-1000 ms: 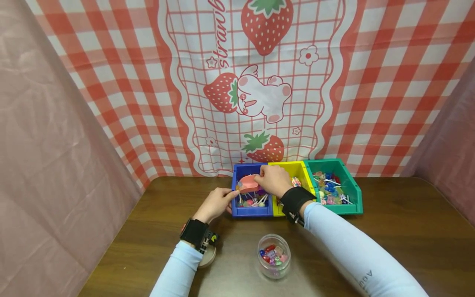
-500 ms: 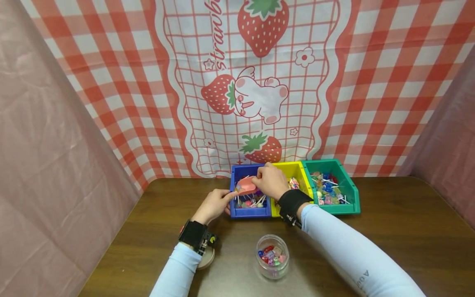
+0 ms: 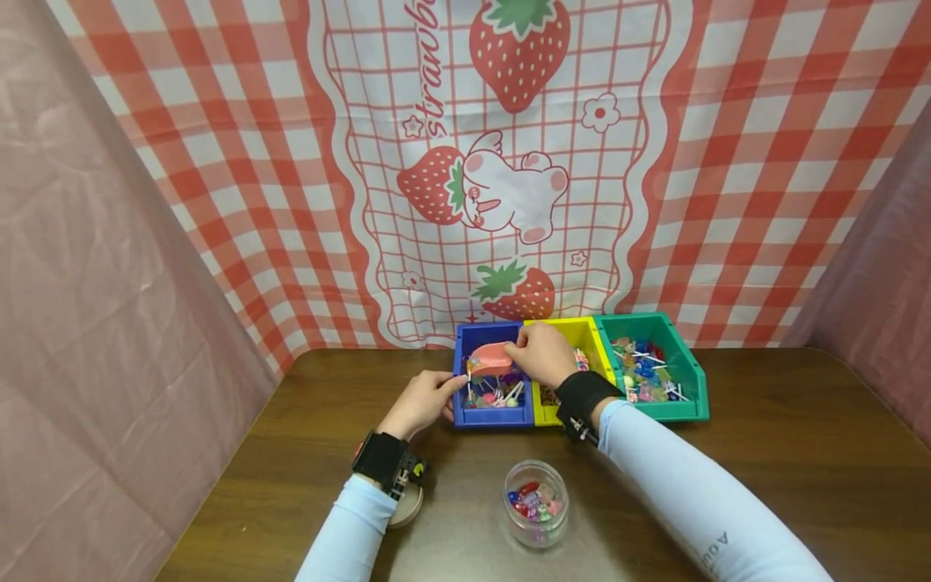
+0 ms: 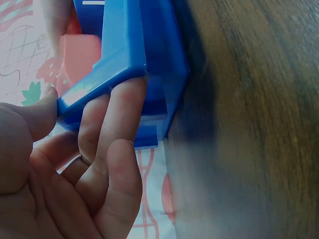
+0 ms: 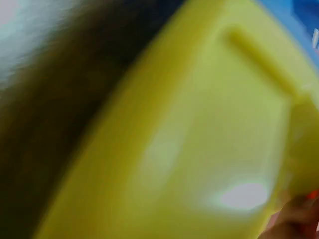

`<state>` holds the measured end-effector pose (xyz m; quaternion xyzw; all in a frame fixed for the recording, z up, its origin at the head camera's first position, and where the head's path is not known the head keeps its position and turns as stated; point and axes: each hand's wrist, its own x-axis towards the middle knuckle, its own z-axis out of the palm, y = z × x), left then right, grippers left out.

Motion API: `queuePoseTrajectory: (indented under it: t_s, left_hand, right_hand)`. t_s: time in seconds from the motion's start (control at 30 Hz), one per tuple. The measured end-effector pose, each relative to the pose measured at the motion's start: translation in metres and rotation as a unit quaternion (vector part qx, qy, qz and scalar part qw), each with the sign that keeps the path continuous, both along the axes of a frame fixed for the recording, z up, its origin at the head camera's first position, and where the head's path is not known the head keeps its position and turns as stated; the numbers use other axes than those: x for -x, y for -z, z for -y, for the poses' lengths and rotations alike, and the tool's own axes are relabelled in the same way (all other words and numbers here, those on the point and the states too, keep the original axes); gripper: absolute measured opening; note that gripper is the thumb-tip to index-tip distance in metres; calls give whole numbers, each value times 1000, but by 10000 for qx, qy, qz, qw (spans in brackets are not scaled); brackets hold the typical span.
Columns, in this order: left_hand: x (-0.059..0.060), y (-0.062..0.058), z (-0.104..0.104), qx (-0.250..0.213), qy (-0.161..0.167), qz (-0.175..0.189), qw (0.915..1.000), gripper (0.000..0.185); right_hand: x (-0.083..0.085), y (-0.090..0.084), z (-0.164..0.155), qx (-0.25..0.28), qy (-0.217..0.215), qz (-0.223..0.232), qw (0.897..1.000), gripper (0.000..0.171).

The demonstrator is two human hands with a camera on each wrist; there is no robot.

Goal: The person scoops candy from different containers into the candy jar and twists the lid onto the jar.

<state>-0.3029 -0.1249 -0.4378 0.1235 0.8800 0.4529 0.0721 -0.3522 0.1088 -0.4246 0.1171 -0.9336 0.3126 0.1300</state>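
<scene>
Head view: right hand (image 3: 540, 354) over blue bin (image 3: 491, 415), fingers curled round pink scoop (image 3: 490, 359), scoop held just above the lollipops (image 3: 498, 395) inside. Left hand (image 3: 420, 402) at the bin's left front corner, gripping the rim. Yellow bin (image 3: 587, 331) touching the blue one on its right, green bin (image 3: 691, 380) next beyond, all three in a row at the table's (image 3: 785, 453) far edge, against the strawberry cloth (image 3: 494, 162). More lollipops in the green bin. Open clear jar (image 3: 537, 514) with coloured candies nearer the person, well apart from the bins, between the two forearms. Round lid (image 3: 407, 508) lying under the left wrist, partly hidden.

Left wrist view: thumb (image 4: 37, 112) on top of the blue rim, fingers (image 4: 119, 119) beneath it, corner pinched between; pink scoop visible beyond the wall.

Right wrist view: blurred, mostly yellow bin wall (image 5: 199, 149); grip not readable from here.
</scene>
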Motion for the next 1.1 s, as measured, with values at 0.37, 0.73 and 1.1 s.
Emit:
queuePoseTrajectory:
  t_s: [0.37,0.73,1.1]
  left_hand:
    - [1,-1,0,-50,-8,84,10000,41]
    - [0,1,0,-155,-13,34,9999,37]
    - [0,0,-1,-246,-11,142,9996,38]
  right_hand:
    - [-3,10,-8,640,-161,-127,9977,30]
    - [-8,16,-14,1567,-93,468,9865,30]
    - [-21,14,-31,2025,261,832,9754,36]
